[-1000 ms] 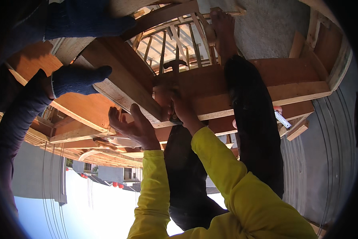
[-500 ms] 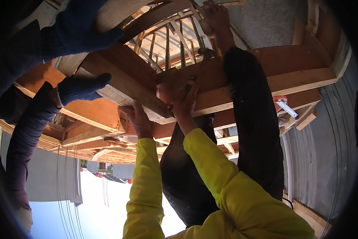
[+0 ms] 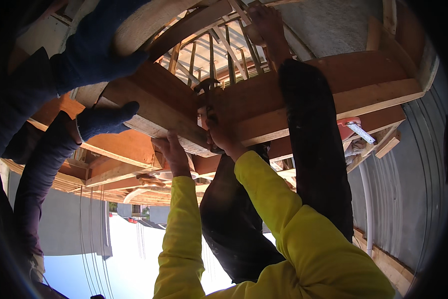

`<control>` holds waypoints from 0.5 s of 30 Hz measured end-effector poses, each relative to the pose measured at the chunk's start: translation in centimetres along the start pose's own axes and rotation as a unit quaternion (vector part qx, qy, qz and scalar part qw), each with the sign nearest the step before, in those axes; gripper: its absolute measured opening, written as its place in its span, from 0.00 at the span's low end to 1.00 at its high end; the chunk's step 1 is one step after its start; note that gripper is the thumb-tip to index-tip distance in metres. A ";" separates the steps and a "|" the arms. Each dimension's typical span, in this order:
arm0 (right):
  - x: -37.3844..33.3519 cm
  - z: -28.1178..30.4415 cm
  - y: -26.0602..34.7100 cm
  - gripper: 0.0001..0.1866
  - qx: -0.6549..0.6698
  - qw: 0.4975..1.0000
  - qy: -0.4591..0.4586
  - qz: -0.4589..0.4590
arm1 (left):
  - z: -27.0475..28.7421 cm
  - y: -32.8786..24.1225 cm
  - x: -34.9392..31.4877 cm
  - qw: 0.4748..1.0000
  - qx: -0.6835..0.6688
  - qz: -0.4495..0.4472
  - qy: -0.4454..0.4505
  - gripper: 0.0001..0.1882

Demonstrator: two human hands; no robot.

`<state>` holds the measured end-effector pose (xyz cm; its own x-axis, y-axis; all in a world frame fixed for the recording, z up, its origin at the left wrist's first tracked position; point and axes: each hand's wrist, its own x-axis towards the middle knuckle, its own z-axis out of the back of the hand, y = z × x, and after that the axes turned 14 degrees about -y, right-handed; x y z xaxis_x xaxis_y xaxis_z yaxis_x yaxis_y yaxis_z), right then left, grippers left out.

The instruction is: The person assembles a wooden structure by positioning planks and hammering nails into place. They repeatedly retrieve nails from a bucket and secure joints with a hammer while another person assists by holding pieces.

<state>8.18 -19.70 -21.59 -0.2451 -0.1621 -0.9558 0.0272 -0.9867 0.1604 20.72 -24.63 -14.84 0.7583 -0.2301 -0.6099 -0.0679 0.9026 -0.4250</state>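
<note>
My right hand (image 3: 225, 138) is closed round the handle of a claw hammer (image 3: 206, 85), whose dark head sits above my fist at the corner where two timber members meet. My left hand (image 3: 174, 153) grips the lower edge of a wooden beam (image 3: 156, 115) just left of that corner, fingers against the wood. What the hammer head touches, if anything, is too dark to make out. Farther left, another person's blue-gloved hand (image 3: 104, 119) holds the same beam, and their second gloved hand (image 3: 97, 60) rests on the timber above.
A reddish board with a pale batten (image 3: 363, 102) runs right from the corner. My dark-trousered leg (image 3: 311, 134) crosses it, bare foot on the timber. A red tool with a white ruler-like blade (image 3: 358, 130) lies at right. Slender poles (image 3: 229, 55) stand below the frame opening.
The hammer has swung from leaning right to standing nearly upright over the corner, its head moving left. My left hand keeps its place on the beam.
</note>
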 end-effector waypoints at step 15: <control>1.1 0.3 -1.9 0.40 0.051 0.991 -0.124 -0.009 | 0.6 -0.2 -0.9 0.997 0.076 0.019 0.010 0.35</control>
<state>7.59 -18.04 -22.90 -0.4756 -0.1234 -0.8710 -0.0746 -0.9809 0.1797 20.46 -24.35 -13.82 0.7444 -0.1995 -0.6372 0.0025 0.9551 -0.2961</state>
